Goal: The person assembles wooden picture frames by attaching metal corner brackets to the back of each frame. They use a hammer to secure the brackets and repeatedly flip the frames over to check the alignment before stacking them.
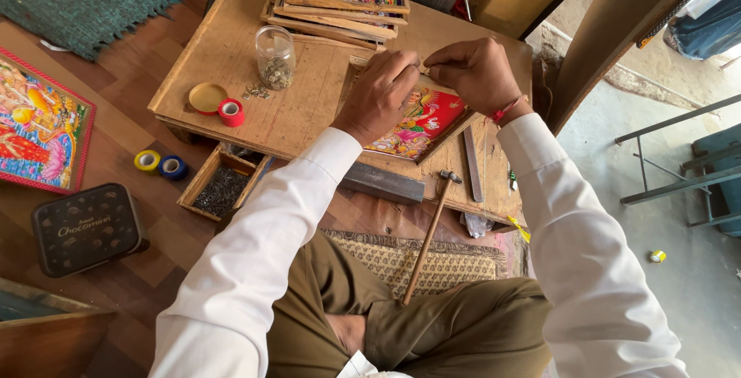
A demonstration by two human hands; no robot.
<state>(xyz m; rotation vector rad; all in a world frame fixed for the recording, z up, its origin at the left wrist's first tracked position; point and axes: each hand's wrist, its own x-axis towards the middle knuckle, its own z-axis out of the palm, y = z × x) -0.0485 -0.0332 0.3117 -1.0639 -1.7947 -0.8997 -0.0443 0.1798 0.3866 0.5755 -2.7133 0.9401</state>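
Seated cross-legged at a low wooden board [255,108], sleeves white, trousers olive. Left hand [378,94] pressed down on the near top edge of a framed picture [421,123], fingers curled and pinching something too small to tell. Right hand [475,73] just beside it, knuckles up, fingertips pinched at the same spot on the frame's top edge; red thread around that wrist. Picture lying flat toward the right side of the board, brightly coloured, partly covered by the left hand.

Left of the picture on the board: a glass jar [275,57] holding small metal bits, a few more scattered at its foot, then a yellow lid [206,97] and a red tape roll [231,112] touching each other. Beyond the picture, at the board's far edge, a stack of frames [340,0]. Near the board's front edge, a hammer [429,227] leaning with its head against the edge, handle slanting down to the lap. Below the board's front left corner, a tray of dark nails [222,190]; farther left, a black tin [86,227].
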